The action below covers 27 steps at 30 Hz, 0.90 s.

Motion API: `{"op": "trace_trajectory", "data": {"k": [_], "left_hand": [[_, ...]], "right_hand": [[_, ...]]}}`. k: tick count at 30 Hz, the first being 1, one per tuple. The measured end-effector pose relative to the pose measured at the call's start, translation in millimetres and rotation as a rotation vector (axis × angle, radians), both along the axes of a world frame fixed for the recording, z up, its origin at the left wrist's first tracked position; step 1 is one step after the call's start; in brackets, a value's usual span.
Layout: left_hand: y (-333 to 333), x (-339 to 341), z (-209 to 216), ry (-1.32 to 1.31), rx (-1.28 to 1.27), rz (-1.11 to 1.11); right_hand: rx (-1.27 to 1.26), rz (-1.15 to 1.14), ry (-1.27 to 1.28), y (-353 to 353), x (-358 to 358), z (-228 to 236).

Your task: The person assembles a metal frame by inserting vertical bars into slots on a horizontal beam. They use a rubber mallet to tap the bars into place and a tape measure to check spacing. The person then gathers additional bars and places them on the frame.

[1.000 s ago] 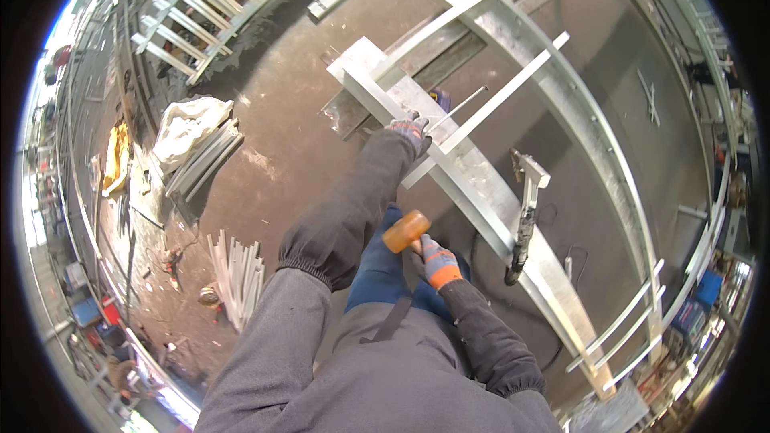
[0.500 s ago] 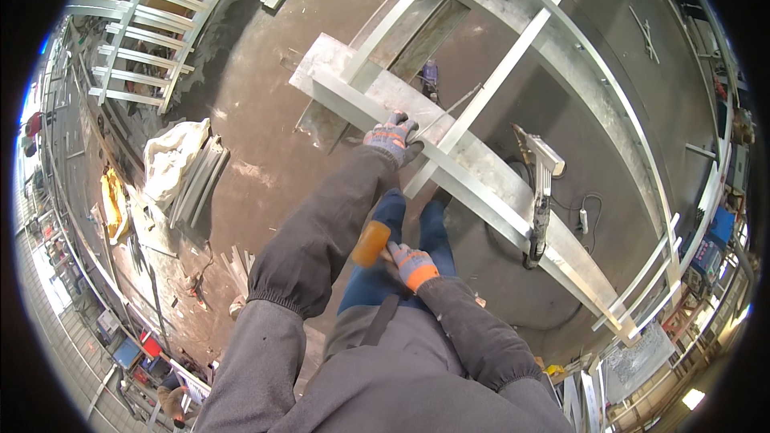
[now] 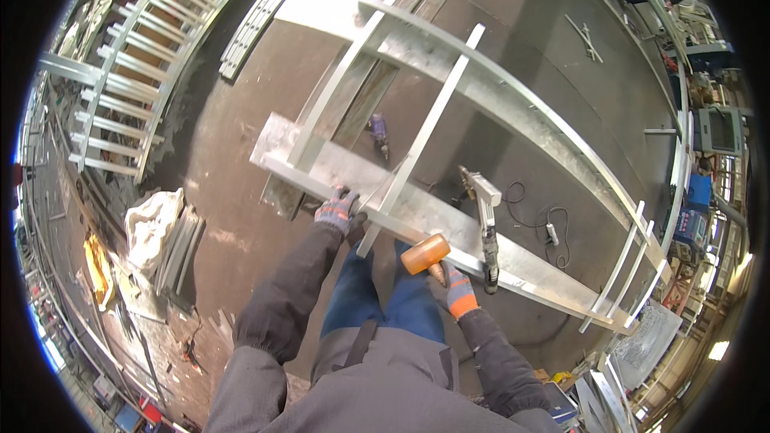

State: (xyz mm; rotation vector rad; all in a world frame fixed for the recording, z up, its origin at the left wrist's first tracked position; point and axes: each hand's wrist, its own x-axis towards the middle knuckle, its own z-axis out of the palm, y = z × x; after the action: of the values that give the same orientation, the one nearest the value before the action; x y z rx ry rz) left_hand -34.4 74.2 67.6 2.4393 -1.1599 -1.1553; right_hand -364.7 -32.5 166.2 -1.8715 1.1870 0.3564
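A large metal frame (image 3: 417, 140) with two curved long rails and several crossbars lies in front of me, its near rail resting along pale planks (image 3: 353, 168). My left hand (image 3: 338, 207), in a grey and orange work glove, is closed over the near rail beside a crossbar. A thin rod (image 3: 375, 197) shows near its fingers; whether the hand holds it is unclear. In my right hand (image 3: 459, 290), gloved alike, is the handle of a mallet with an orange head (image 3: 425, 254). The head is raised close to the near rail, right of the crossbar.
A long dark and silver tool (image 3: 488, 240) lies across the near rail to the right. Beyond it a cable (image 3: 553, 232) trails over the floor. A purple tool (image 3: 378, 132) lies inside the frame. Slatted metal panels (image 3: 136, 72) and a white sack (image 3: 155, 228) are at left.
My right hand has carried the mallet from near my lap forward and right, up to the near rail. My left hand stays on the rail, while the whole view has shifted.
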Motion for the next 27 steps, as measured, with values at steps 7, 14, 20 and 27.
{"op": "trace_trajectory", "data": {"k": [7, 14, 20, 27], "left_hand": [[-17, -11, 8, -0.086, 0.172, -0.148], [-18, -16, 10, -0.065, 0.200, -0.089], [-24, -12, 6, 0.016, 0.266, -0.037], [-25, -15, 14, 0.033, 0.265, -0.032]], "right_hand": [[-0.385, 0.013, -0.230, -246, 23, -26], [-0.757, -0.168, -0.233, -570, 170, 1], [-0.723, 0.510, 0.366, -581, 228, -35], [-0.742, 0.344, 0.122, -587, 224, -19]]}}
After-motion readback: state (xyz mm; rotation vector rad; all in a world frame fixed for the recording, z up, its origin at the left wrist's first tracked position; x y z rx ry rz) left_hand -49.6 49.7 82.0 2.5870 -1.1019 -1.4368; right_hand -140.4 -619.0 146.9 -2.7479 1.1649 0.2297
